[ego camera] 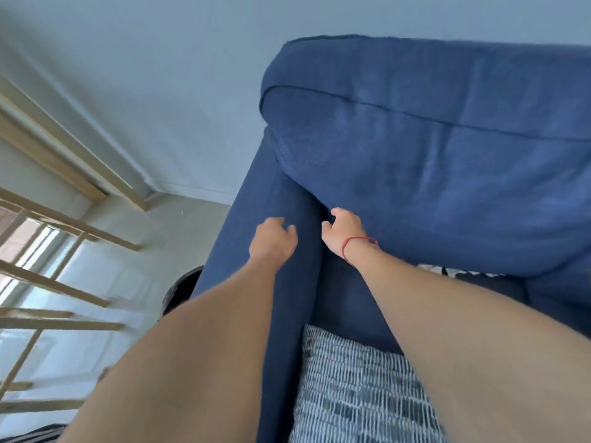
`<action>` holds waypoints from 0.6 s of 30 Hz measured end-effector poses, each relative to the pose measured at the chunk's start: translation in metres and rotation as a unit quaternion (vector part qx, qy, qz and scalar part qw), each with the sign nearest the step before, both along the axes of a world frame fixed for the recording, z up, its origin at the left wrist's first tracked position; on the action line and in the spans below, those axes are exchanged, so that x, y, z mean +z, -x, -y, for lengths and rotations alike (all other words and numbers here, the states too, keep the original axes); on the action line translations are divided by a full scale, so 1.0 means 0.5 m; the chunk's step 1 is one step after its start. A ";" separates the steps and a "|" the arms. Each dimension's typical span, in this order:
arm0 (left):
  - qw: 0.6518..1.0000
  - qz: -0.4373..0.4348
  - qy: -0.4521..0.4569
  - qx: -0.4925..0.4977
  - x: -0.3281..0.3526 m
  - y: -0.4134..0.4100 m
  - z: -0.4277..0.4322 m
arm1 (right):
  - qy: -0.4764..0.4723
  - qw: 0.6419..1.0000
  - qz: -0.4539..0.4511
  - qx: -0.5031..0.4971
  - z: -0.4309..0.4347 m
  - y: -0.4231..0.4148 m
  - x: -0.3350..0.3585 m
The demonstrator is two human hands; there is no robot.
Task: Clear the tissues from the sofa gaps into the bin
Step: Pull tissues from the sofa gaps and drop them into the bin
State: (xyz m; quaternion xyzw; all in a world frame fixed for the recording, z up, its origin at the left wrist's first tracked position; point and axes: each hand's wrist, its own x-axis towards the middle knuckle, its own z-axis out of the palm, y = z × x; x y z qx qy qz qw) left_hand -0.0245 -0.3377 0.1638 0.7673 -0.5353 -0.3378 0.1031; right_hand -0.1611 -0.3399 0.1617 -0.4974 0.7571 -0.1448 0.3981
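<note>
A dark blue sofa (415,161) fills the right of the view, with a thick back cushion (431,187) and a padded armrest (287,282). My left hand (271,239) rests on top of the armrest, fingers curled, holding nothing. My right hand (343,230), with a red string on its wrist, reaches to the gap (321,215) between armrest and back cushion; its fingertips sit at the gap's edge. No tissue shows. A dark round bin (182,292) stands on the floor left of the armrest, partly hidden by my left forearm.
A patterned white-and-grey pillow (358,388) lies on the seat between my arms, and another patterned piece (460,270) peeks from under the back cushion. A pale wooden rail frame (48,282) stands at the left over a light floor.
</note>
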 end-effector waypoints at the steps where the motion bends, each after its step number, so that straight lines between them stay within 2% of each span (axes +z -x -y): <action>1: 1.000 -0.008 -0.006 -0.020 -0.001 0.044 -0.004 | -0.006 1.000 -0.006 -0.014 -0.013 0.043 -0.003; 9: 0.985 -0.038 -0.093 -0.139 -0.084 0.326 -0.058 | -0.056 0.989 -0.037 -0.132 -0.131 0.330 -0.073; 18: 0.964 -0.023 -0.204 -0.169 -0.193 0.479 -0.073 | -0.099 0.973 0.000 -0.207 -0.185 0.473 -0.209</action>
